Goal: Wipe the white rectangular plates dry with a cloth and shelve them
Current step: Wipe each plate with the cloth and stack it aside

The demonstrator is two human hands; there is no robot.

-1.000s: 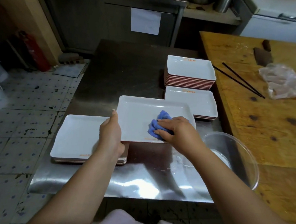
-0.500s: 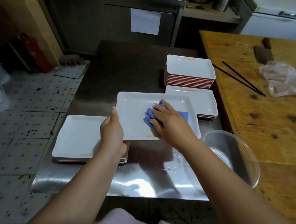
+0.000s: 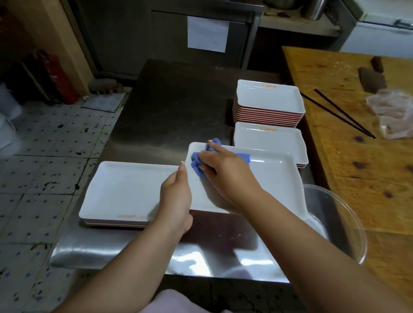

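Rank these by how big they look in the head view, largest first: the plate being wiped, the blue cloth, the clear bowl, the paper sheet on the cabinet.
1. Plate being wiped and clear bowl: look alike, and the bowl is partly hidden, so no ranking.
2. Paper sheet, though it is farther away.
3. Blue cloth, mostly covered by the right hand.

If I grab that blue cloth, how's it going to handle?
Probably floppy: the blue cloth is bunched into folds under the right hand. Likely light, since fingertips alone steer it. Possibly damp from wiping the held plate.
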